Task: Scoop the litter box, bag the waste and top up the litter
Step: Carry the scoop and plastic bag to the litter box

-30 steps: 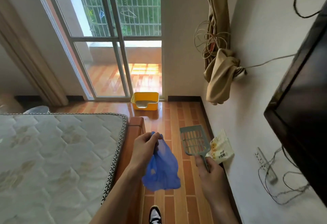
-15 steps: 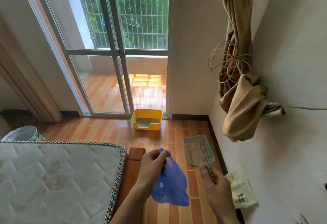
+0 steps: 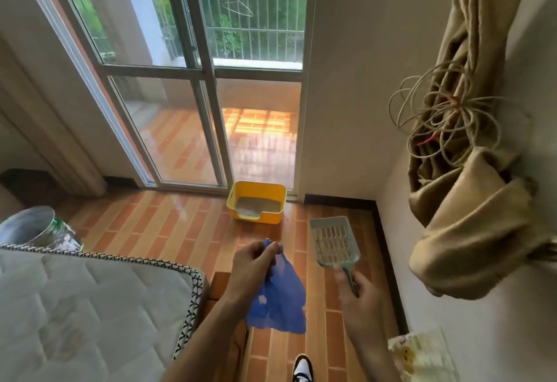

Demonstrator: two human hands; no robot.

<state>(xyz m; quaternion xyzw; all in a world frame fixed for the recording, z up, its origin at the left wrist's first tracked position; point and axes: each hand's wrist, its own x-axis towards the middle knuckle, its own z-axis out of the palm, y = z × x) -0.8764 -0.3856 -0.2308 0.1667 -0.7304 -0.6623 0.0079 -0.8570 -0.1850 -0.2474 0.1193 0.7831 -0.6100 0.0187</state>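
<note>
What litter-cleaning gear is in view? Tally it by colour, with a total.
Blue: 1, the plastic bag in the left hand
Yellow: 1, the litter box
Grey-green: 1, the scoop in the right hand
Total: 3

Sunlit sliding glass door point(image 3: 208, 86), orange tiled floor point(image 3: 168, 225), mattress point(image 3: 75, 309) at left, tied curtain point(image 3: 470, 200) on right wall.

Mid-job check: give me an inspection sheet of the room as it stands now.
Surface: tiled floor, nothing spilled in view.
Job's things: yellow litter box by the glass door, litter inside; scoop; blue bag; litter pack by the wall.
Clutter: metal bucket beside the mattress.
Hands: left hand pinches the bag; right hand grips the scoop handle.
Cables: coiled wire hanging on the curtain.
Surroundings: balcony behind the door.
</note>
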